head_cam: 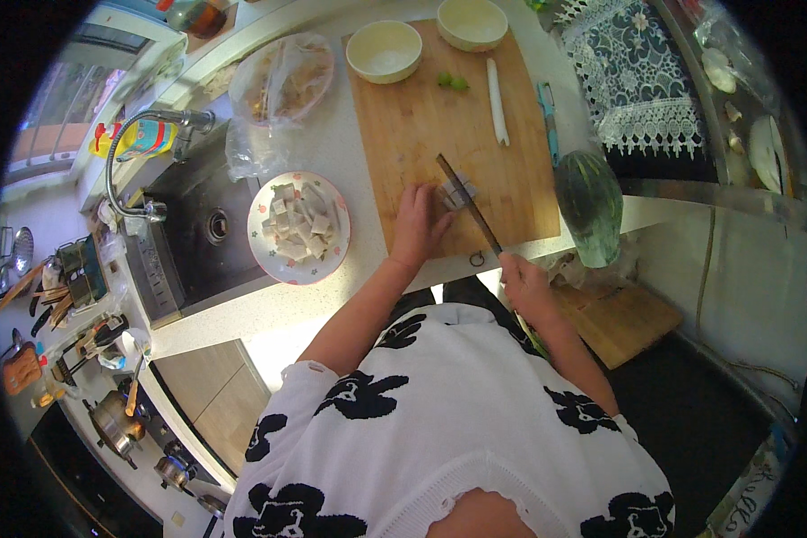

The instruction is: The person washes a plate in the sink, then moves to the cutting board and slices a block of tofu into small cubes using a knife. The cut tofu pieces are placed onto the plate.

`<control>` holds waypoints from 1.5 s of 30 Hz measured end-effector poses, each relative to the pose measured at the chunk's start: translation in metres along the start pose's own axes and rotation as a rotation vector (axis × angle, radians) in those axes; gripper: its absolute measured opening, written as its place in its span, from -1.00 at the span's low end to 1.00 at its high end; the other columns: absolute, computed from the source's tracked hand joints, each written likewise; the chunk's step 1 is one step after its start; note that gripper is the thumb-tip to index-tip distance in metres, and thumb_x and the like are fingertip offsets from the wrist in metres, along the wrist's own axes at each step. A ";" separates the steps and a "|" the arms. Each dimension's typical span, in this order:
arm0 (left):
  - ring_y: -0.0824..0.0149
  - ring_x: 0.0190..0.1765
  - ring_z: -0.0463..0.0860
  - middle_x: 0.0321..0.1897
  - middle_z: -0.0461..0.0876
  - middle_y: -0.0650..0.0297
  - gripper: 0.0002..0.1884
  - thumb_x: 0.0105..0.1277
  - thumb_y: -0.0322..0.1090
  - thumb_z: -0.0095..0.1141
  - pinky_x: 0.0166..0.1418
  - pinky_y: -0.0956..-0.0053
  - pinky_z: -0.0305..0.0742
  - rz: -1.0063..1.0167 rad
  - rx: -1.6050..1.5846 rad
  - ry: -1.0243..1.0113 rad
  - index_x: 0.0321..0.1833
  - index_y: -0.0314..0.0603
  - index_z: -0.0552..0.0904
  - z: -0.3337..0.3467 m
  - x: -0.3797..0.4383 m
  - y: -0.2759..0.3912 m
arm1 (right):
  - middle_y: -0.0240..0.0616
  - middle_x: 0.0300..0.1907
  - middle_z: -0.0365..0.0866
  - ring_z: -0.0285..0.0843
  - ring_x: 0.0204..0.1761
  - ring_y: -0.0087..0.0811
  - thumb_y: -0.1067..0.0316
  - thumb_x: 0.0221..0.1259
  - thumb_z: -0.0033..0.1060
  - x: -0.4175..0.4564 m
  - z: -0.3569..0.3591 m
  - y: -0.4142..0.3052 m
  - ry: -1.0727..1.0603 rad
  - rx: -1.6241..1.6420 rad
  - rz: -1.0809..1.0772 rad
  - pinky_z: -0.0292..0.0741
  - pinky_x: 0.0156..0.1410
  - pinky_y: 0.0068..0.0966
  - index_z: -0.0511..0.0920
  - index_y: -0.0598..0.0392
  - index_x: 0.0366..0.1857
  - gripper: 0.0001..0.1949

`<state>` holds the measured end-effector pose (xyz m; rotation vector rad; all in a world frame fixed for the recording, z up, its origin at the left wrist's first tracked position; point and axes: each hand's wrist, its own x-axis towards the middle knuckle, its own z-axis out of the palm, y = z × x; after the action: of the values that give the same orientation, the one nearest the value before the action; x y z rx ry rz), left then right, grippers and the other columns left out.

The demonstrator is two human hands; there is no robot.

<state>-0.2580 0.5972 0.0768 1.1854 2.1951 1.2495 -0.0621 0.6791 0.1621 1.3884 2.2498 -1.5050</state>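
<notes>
My right hand (526,286) grips the handle of a kitchen knife (471,204), whose blade is seen nearly edge-on over a pale, greyish piece of food (454,191) on the wooden cutting board (410,148). My left hand (420,225) rests on the board at the left side of that piece, fingertips close to it or touching it; which one is unclear. Farther up the board lie a white scallion stalk (496,101) and small green pieces (452,81). Left of the board, a patterned plate (259,245) holds pale cut chunks (299,222).
Two cream bowls (384,52) (472,23) stand at the board's far edge. A plastic-wrapped dish (282,81) and the sink (205,249) are at the left. A green-skinned gourd or melon (588,208) and a teal-handled tool (549,124) lie right of the board.
</notes>
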 end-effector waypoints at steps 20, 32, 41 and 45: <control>-0.02 -0.02 0.43 -0.10 0.44 0.03 -0.58 -0.07 -0.41 0.29 0.06 0.24 0.39 0.042 0.039 0.031 -0.09 -0.26 0.51 0.005 0.005 0.005 | 0.22 -0.39 0.55 0.48 -0.21 0.22 -0.14 0.33 -0.23 0.008 -0.002 -0.006 -0.022 -0.090 0.072 0.42 -0.12 -0.08 0.53 0.28 -0.39 -0.44; -0.05 0.00 0.42 -0.08 0.45 0.02 -0.59 -0.12 -0.42 0.29 0.08 0.22 0.38 0.047 0.046 0.060 -0.13 -0.27 0.51 0.013 0.006 0.002 | 0.24 -0.33 0.55 0.50 -0.18 0.20 -0.15 0.32 -0.22 0.015 0.010 0.007 -0.013 -0.124 0.044 0.43 -0.06 -0.12 0.55 0.32 -0.33 -0.41; -0.07 0.01 0.42 -0.06 0.44 0.00 -0.56 -0.09 -0.41 0.29 0.09 0.20 0.36 0.092 0.085 0.080 -0.08 -0.29 0.49 0.009 0.005 0.000 | 0.22 -0.36 0.55 0.50 -0.21 0.21 -0.16 0.30 -0.17 0.013 0.002 0.009 -0.014 -0.120 0.058 0.43 -0.12 -0.09 0.53 0.28 -0.39 -0.43; -0.08 0.03 0.40 -0.05 0.43 0.00 -0.51 -0.07 -0.40 0.30 0.10 0.19 0.35 0.016 0.051 0.047 -0.03 -0.29 0.46 0.010 0.000 0.000 | 0.22 -0.37 0.54 0.49 -0.20 0.19 -0.19 0.31 -0.21 0.003 -0.015 -0.002 -0.050 -0.042 0.069 0.41 -0.11 -0.13 0.52 0.30 -0.40 -0.40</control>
<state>-0.2516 0.6024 0.0713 1.2073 2.2688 1.2469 -0.0599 0.6920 0.1698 1.3860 2.1682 -1.4468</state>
